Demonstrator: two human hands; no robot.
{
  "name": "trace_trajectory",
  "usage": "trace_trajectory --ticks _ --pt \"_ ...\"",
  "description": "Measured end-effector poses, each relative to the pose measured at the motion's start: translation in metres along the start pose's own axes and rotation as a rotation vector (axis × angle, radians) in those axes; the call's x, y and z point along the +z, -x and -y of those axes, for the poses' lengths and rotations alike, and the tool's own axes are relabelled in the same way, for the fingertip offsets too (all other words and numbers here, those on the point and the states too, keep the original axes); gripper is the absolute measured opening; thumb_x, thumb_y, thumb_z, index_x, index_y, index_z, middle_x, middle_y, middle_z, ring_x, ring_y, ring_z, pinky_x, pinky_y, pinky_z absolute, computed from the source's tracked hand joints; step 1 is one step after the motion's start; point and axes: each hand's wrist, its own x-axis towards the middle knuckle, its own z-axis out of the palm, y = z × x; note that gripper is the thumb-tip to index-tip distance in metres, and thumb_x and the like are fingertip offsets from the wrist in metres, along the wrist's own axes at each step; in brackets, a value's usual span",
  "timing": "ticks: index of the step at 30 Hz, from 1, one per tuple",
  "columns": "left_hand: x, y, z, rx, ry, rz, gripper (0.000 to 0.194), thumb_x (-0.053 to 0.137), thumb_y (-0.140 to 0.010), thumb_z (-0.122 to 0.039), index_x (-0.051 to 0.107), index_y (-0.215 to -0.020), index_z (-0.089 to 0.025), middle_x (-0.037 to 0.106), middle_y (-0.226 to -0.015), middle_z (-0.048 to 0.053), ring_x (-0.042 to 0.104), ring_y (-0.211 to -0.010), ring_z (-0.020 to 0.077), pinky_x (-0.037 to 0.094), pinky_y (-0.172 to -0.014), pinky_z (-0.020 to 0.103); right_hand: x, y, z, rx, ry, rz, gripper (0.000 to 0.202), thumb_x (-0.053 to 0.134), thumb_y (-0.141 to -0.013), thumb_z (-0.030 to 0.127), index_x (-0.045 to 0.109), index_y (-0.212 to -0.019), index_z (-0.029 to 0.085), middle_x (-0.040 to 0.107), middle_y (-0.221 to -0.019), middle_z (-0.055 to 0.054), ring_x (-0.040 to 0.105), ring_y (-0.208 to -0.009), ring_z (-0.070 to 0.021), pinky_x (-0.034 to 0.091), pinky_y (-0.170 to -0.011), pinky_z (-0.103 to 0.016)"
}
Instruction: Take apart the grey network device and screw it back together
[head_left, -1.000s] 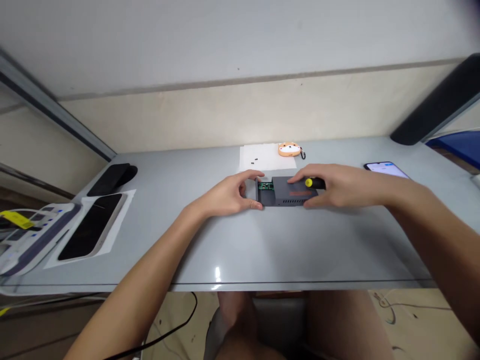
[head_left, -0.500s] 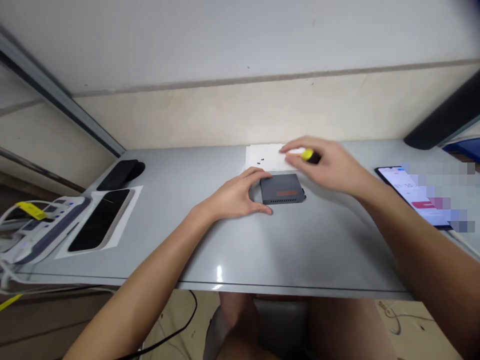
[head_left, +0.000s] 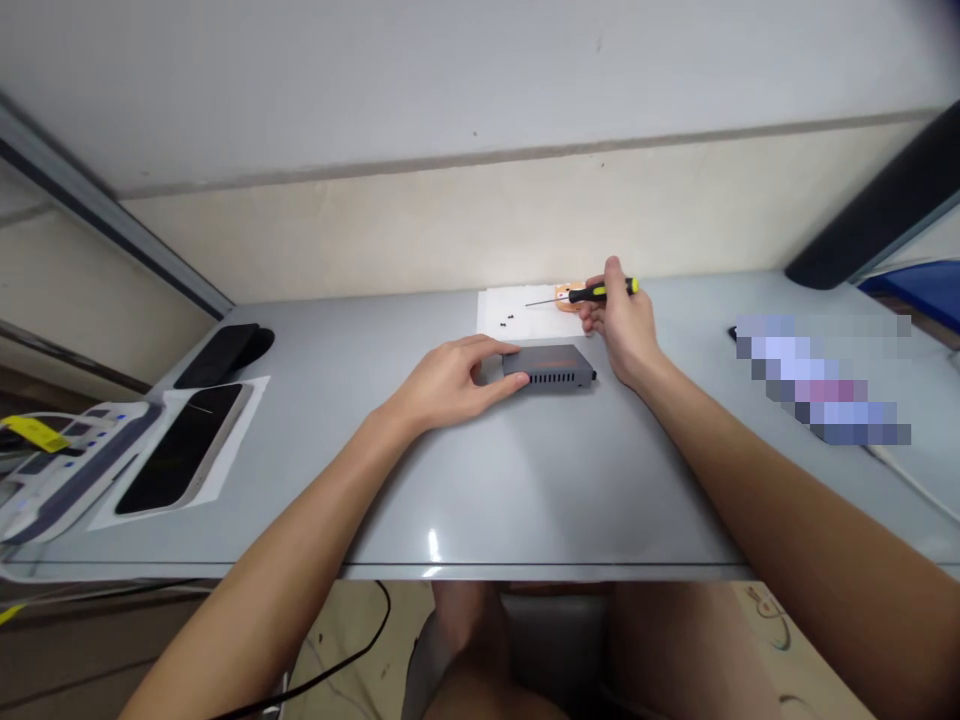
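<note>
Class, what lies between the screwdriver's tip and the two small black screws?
In the head view, only bare white paper shows between the tip of the screwdriver and the screws.

Room light fairly bright, soft, even; direction hard to tell. Small white glare spot (head_left: 433, 545) on table (head_left: 337, 350), on near side of left hand (head_left: 454, 385). Broad soft shadow (head_left: 600, 470) on near side of right hand (head_left: 622, 315). Space under table dimmer. Wide-angle stretch at edges. Blocky pixelated patch (head_left: 821, 380) right of right hand. Both hands fairly sharp; lettering on box (head_left: 551, 368) smeared, unreadable.
</note>
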Motion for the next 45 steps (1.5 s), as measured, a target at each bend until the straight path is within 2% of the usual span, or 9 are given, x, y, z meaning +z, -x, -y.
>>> trace_trajectory --ticks 5,9,12,15,20,24,29,36,45 --pt "0.0 -0.001 -0.003 -0.059 -0.009 -0.036 0.055 0.054 -0.098 -0.062 0.08 -0.125 -0.022 0.078 -0.09 0.005 0.062 -0.07 0.0194 0.049 -0.072 0.032 0.005 0.005 0.002 -0.036 0.111 0.109 0.053 0.064 -0.094 0.072 0.065 -0.081 0.021 0.062 -0.06 0.002 0.052 -0.049 -0.0089 0.043 -0.052 -0.023" --pt "0.0 0.0 -0.005 -0.082 0.01 -0.069 0.053 0.049 -0.1 -0.06 0.083 -0.115 -0.022 0.078 -0.086 0.004 0.06 -0.066 0.0183 0.045 -0.068 0.031 0.005 0.004 0.001 -0.048 0.122 0.102 0.051 0.061 -0.097 0.069 0.066 -0.081 0.021 0.062 -0.06 0.002 0.052 -0.05 -0.0091 0.044 -0.054 -0.023" --pt "0.0 0.0 -0.006 -0.125 0.012 -0.095 0.055 0.044 -0.101 -0.061 0.081 -0.098 -0.02 0.072 -0.075 0.003 0.054 -0.061 0.0171 0.039 -0.062 0.03 0.004 0.003 0.0 -0.031 0.109 0.077 0.051 0.059 -0.1 0.066 0.067 -0.08 0.02 0.063 -0.061 0.001 0.051 -0.05 -0.0092 0.043 -0.053 -0.023" --pt "0.001 -0.001 -0.007 -0.179 -0.004 -0.128 0.059 0.039 -0.102 -0.062 0.072 -0.078 -0.02 0.058 -0.059 0.0 0.047 -0.056 0.0163 0.032 -0.057 0.031 0.003 0.002 -0.001 -0.031 0.123 0.074 0.052 0.059 -0.099 0.068 0.068 -0.081 0.021 0.064 -0.063 0.001 0.052 -0.051 -0.0097 0.044 -0.054 -0.024" --pt "0.002 -0.003 -0.01 -0.224 0.015 -0.162 0.056 0.037 -0.102 -0.062 0.05 -0.065 -0.021 0.047 -0.058 -0.001 0.043 -0.057 0.0156 0.028 -0.056 0.031 0.002 0.003 -0.002 -0.033 0.144 0.087 0.052 0.06 -0.098 0.069 0.069 -0.083 0.021 0.062 -0.062 0.001 0.052 -0.052 -0.01 0.045 -0.057 -0.025" --pt "0.003 -0.002 -0.012 -0.251 0.041 -0.174 0.055 0.036 -0.102 -0.062 0.037 -0.063 -0.022 0.04 -0.059 -0.001 0.037 -0.057 0.0148 0.025 -0.056 0.031 0.002 0.002 -0.002 -0.032 0.145 0.09 0.051 0.06 -0.099 0.068 0.069 -0.083 0.021 0.063 -0.062 0.001 0.052 -0.052 -0.01 0.045 -0.056 -0.025" --pt "0.004 -0.002 -0.012 -0.261 0.095 -0.194 0.055 0.036 -0.103 -0.062 0.032 -0.065 -0.023 0.035 -0.061 -0.001 0.034 -0.058 0.0145 0.023 -0.056 0.031 0.002 0.001 -0.004 -0.053 0.097 0.064 0.054 0.059 -0.096 0.073 0.068 -0.083 0.021 0.063 -0.063 0.001 0.05 -0.05 -0.0095 0.042 -0.054 -0.024" --pt "0.006 -0.004 -0.009 -0.239 0.174 -0.214 0.055 0.038 -0.104 -0.063 0.037 -0.066 -0.022 0.039 -0.064 0.0 0.038 -0.061 0.0158 0.03 -0.057 0.03 0.001 0.001 -0.004 -0.079 0.09 0.06 0.056 0.059 -0.095 0.076 0.067 -0.083 0.021 0.063 -0.063 0.001 0.049 -0.051 -0.0093 0.042 -0.053 -0.024" --pt "0.004 -0.005 -0.003 -0.152 0.258 -0.132 0.058 0.031 -0.104 -0.069 0.045 -0.074 -0.022 0.053 -0.074 0.003 0.049 -0.073 0.0188 0.043 -0.068 0.03 0.001 0.002 -0.002 -0.061 0.065 0.014 0.05 0.058 -0.1 0.067 0.066 -0.081 0.021 0.057 -0.059 0.003 0.048 -0.05 -0.0088 0.042 -0.053 -0.023"
